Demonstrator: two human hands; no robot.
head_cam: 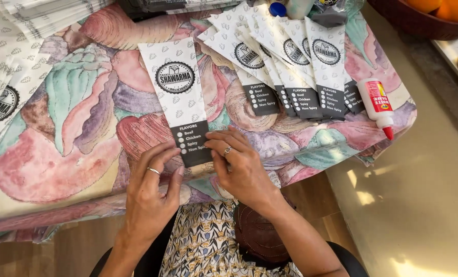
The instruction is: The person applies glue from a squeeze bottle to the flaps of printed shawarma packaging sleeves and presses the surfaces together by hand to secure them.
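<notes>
You are pinching the dark bottom end of the paper sleeve with both grips, left hand and right hand, on the bench; keep pressing evenly along its edge

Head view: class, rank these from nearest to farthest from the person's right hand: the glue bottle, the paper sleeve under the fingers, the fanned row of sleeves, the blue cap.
1. paper sleeve, touched by the right hand.
2. fanned row of sleeves, up and right.
3. glue bottle, far right by the table edge.
4. blue cap, at the top.
</notes>
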